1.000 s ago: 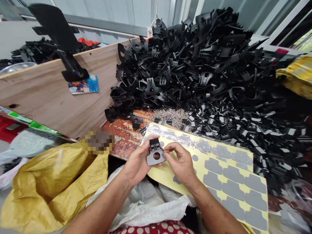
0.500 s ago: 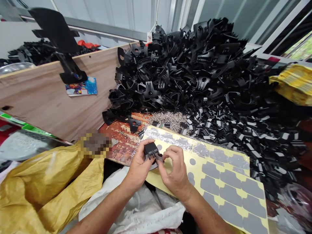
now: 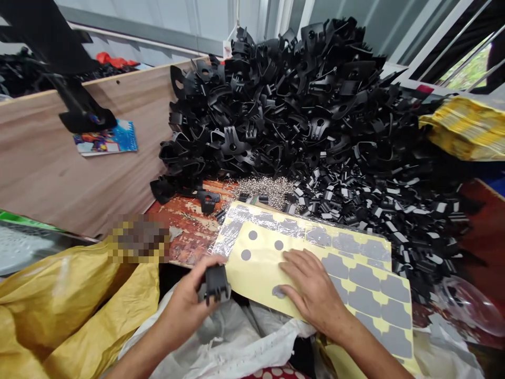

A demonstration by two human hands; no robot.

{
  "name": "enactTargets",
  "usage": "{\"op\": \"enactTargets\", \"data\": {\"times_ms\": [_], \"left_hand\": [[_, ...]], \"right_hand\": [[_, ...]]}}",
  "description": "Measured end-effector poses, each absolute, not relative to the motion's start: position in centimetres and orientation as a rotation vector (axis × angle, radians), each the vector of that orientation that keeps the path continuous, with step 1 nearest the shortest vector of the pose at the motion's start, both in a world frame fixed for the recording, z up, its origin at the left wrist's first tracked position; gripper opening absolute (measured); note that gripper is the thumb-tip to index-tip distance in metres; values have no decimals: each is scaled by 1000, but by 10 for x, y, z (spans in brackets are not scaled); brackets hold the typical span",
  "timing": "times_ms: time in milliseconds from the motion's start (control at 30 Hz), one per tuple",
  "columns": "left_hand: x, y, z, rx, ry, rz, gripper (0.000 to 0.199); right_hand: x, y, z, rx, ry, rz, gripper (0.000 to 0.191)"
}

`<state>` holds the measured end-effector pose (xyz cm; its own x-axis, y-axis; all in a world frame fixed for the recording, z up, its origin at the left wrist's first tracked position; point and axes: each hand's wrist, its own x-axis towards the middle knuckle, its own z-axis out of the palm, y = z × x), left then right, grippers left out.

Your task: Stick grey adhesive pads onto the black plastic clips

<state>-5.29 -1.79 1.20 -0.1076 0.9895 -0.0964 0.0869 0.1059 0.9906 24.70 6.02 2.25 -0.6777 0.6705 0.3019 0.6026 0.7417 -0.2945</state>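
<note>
My left hand (image 3: 191, 295) is closed around a black plastic bracket-like part (image 3: 216, 280), with small prongs along its lower edge, held just off the left side of a yellow sticker sheet (image 3: 256, 279). On that sheet my right hand (image 3: 315, 289) lies with its fingers stretched out and nothing gripped. Its thumb tip is beside a grey sticker (image 3: 279, 291) near the sheet's front edge; whether they touch I cannot tell. Grey round stickers (image 3: 252, 235) dot the left part. Larger grey cut shapes (image 3: 365, 279) cover the right part.
Black plastic parts (image 3: 276, 105) form a tall heap behind the sheet. Small metal pieces (image 3: 264, 188) and short black-and-grey parts (image 3: 355, 195) lie before it. A wooden board (image 3: 118, 158) borders the left; yellow sacking (image 3: 59, 300) and a white sack (image 3: 252, 342) are in front.
My hands have come apart. The left hand moved left and down with the black part; the right let go of it and moved right onto the sheet. The view shifted slightly.
</note>
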Motion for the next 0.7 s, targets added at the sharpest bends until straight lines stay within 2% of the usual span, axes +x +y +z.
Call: {"op": "enactTargets", "data": {"times_ms": [133,233,467,600,700], "left_hand": [[-60,-48,-10,1545,1327,765,69],[-58,-56,-19,1639,1323,661,75],[-53,-41,-10,1673,1355,607,59],[-48,-28,5,1585,1347,725,43],[-43,-17,20,1511,1290,866,31]], "right_hand": [[252,76,10,-880,-2715,324,60],[223,98,9,-752,-2756,416,58],[126,140,3,-476,-2719,505,49],[100,155,7,-352,-2572,622,46],[80,174,18,-497,-2342,643,30]]}}
